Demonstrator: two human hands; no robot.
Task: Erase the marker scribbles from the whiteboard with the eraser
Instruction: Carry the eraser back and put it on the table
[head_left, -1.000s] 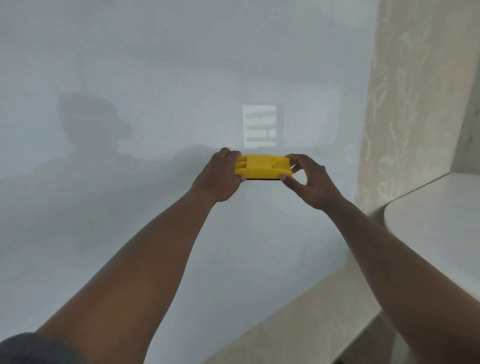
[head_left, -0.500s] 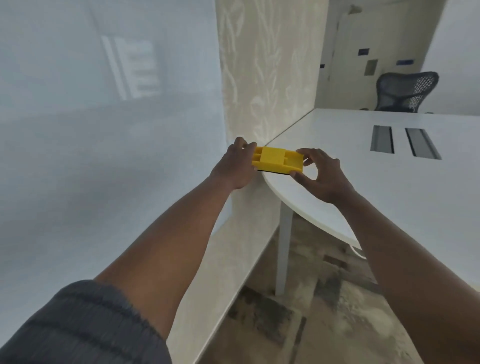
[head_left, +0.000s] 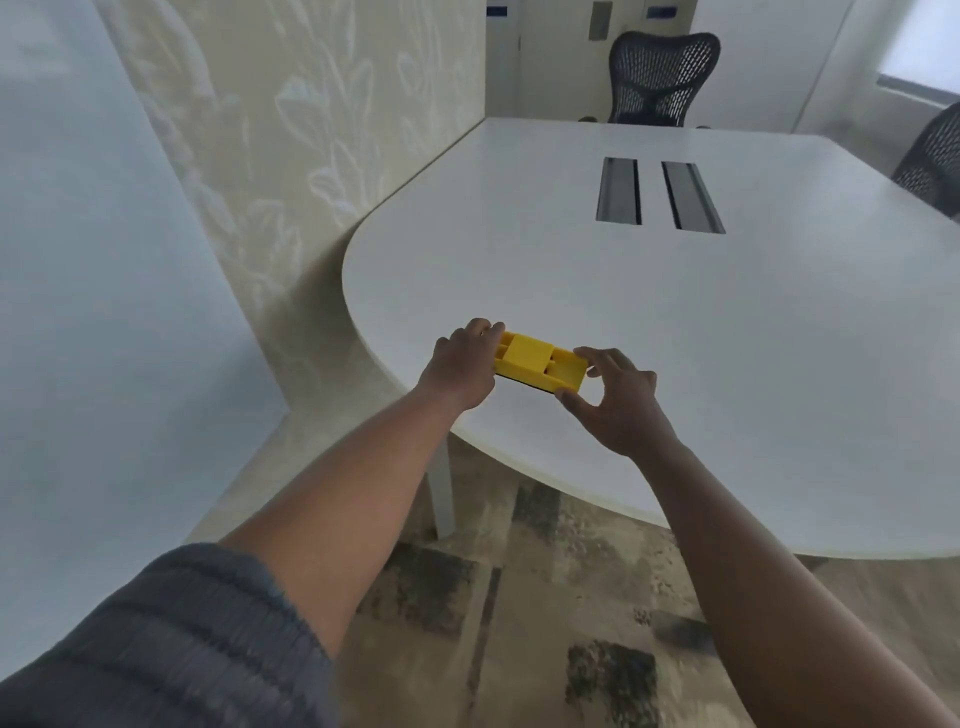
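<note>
A yellow eraser (head_left: 535, 361) with a dark pad underneath is held flat between both hands, just over the near left edge of a white table (head_left: 675, 332). My left hand (head_left: 460, 366) grips its left end. My right hand (head_left: 615, 397) pinches its right end with thumb and fingers. The whiteboard (head_left: 88, 291) fills the left side of the view; the part in sight looks plain white with no marker scribbles visible.
A patterned beige wall panel (head_left: 291, 156) stands between the whiteboard and the table. Two cable slots (head_left: 660, 195) are cut into the tabletop. Black mesh chairs (head_left: 662, 78) stand at the table's far side and right edge. Patterned carpet (head_left: 519, 623) lies below.
The view has swung right, away from the whiteboard toward the table. Both hands carried the eraser from in front of the board to just over the table's near edge.
</note>
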